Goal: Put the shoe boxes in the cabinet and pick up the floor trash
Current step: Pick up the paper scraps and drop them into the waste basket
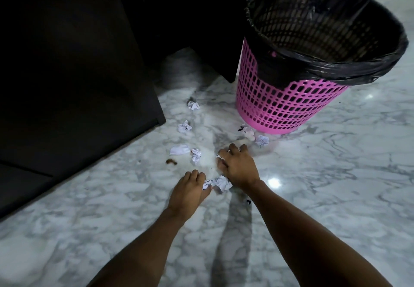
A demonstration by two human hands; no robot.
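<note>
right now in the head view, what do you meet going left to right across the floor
dark cabinet → left hand pinching crumpled paper → right hand gripping paper scraps → pink bin

**No readable writing**

Nothing legible shows anywhere. The crumpled paper pinched by the left hand bears faint dark marks, too small to read. The scrap gripped in the right hand and the paper balls beyond the left hand show the same unreadable specks.
</note>
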